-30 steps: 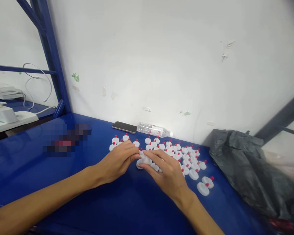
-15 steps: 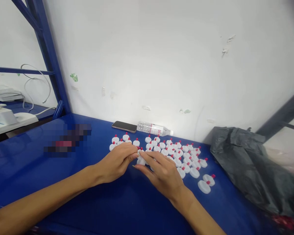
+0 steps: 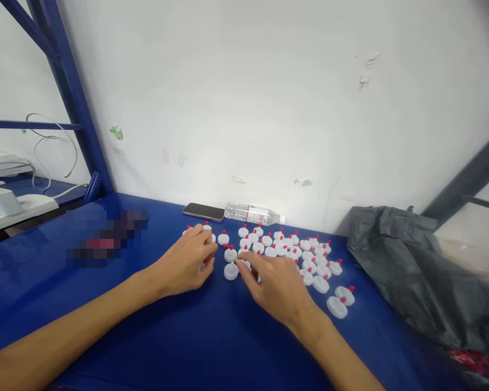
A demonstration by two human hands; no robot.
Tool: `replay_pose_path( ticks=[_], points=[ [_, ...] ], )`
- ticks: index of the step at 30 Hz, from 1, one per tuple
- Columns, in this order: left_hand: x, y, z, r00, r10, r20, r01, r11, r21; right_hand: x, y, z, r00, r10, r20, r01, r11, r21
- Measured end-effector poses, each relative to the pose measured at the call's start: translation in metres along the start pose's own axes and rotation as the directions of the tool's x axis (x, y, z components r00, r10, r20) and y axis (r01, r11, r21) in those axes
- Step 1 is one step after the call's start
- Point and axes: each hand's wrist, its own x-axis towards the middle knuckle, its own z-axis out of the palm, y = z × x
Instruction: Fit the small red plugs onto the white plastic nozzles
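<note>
The back edge of the blue table (image 3: pixel 212 336) runs along the white wall (image 3: pixel 228 98), with a blue metal post (image 3: pixel 75 98) by its back left corner and a dark plastic bag (image 3: pixel 411 260) spread over the right side. Plain blue surface shows between the forearms and to the left of the left hand (image 3: pixel 187 258), as far as a pixelated patch (image 3: pixel 108 239).

White caps (image 3: pixel 230 271) with red tips lie in a loose cluster from the left hand across to the right, two of them apart near the bag. The left hand curls down over the left end of the cluster — a red tip shows by its thumb, but whether it grips that piece I cannot tell. The right hand (image 3: pixel 279 285) arches over the middle, thumb and forefinger almost together beside a cap; whether they pinch it is unclear. Two caps stand in the gap between the hands.

The caps are round, squat and matte, each with a small red nub. Behind them, near the back edge, lie a flat dark phone (image 3: pixel 204 212) and a clear, ribbed bottle (image 3: pixel 252 214) on its side. The bag is crumpled and slightly glossy.
</note>
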Motion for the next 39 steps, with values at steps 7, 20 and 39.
replay_pose_path(
  ticks=[7,20,39],
  points=[
    [0.001,0.006,0.005,0.999,-0.020,0.047,0.017,0.998,0.065,-0.001,-0.011,0.006,0.984,0.000,0.179,0.010,0.998,-0.056],
    [0.007,0.002,0.016,0.999,-0.018,0.038,0.015,0.995,0.098,-0.004,-0.014,0.011,0.947,-0.008,0.321,0.032,0.997,-0.069],
    [0.005,0.007,0.009,0.979,-0.068,-0.193,-0.014,0.919,-0.394,-0.001,-0.018,0.004,0.922,0.082,0.378,-0.156,0.973,0.169]
  ],
)
